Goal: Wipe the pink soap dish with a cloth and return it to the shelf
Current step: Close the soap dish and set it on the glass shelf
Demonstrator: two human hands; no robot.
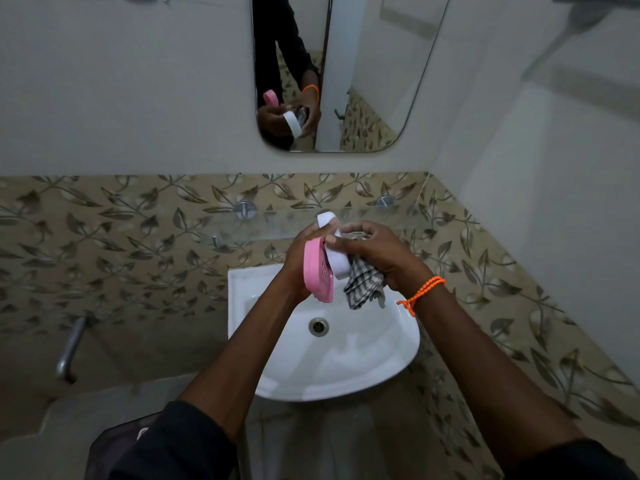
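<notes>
Pink soap dish off shelf, over sink, my left hand gripping it with white tray. My right hand grips cloth against tray. Wiping judged mid-way; return to shelf pending.

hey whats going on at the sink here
A person stands over a white washbasin, cleaning a two-part soap dish. The left hand holds the pink slotted tray, tilted on edge. The right hand, with an orange bracelet at the wrist, grips a checked cloth against the white base, apparently wiping it. Both parts are held above the basin, not yet back on the glass shelf behind. The mirror above reflects the hands.
</notes>
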